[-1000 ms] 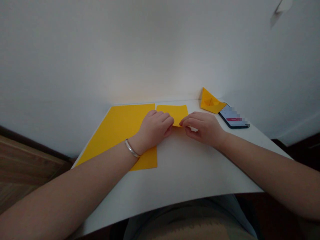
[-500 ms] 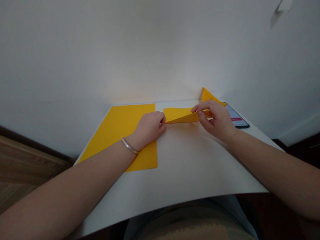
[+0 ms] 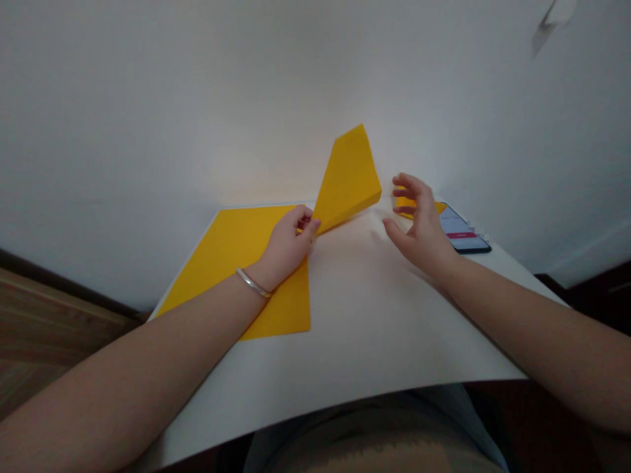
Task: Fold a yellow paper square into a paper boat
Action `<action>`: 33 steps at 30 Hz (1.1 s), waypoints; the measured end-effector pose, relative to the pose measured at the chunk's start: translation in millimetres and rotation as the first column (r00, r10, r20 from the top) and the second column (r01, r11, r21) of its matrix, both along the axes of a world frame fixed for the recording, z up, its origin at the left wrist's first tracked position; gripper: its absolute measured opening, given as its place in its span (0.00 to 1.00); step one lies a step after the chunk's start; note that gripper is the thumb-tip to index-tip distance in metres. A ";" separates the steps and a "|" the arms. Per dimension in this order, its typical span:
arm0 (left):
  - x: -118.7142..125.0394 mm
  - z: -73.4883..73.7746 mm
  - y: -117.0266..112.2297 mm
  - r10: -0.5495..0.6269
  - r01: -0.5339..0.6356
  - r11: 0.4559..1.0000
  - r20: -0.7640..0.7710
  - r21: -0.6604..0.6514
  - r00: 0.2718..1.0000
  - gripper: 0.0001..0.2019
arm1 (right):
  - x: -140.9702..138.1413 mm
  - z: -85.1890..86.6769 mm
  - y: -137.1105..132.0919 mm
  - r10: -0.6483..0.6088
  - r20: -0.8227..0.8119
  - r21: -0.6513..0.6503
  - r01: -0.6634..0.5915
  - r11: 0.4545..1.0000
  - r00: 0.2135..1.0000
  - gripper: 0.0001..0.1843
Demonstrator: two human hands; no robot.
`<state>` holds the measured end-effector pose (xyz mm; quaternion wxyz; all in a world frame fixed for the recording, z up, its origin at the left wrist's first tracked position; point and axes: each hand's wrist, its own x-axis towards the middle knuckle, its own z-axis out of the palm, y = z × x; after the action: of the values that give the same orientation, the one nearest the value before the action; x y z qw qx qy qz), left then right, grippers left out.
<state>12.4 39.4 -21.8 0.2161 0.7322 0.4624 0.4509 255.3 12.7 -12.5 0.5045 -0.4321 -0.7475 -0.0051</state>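
My left hand (image 3: 288, 244), a silver bracelet on its wrist, pinches the lower corner of a folded yellow paper (image 3: 349, 177) and holds it tilted up off the white table (image 3: 374, 315). Just to the right of that paper, my right hand (image 3: 418, 225) hovers with its fingers spread and nothing in it. Under my left wrist a large flat yellow sheet (image 3: 236, 256) lies on the table.
A folded yellow paper shape (image 3: 405, 203) sits at the back right, mostly hidden behind my right hand. Beside it lies a phone (image 3: 463, 235) with a lit screen. A white wall rises directly behind the table. Wooden floor shows at left.
The small paper, flat on the table a second ago, has been lifted and swung upright by my left hand. My right hand has let go of it and opened.
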 end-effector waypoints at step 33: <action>-6.2 -5.4 1.4 0.364 -0.338 0.920 -0.111 0.199 0.925 0.26 | 5.2 1.4 6.1 0.026 0.286 -0.573 0.149 0.805 0.958 0.35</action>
<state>6.3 40.8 -27.2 0.0318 0.6842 0.5594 0.4668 260.4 18.8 -11.1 0.2341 -0.5863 -0.7610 0.1493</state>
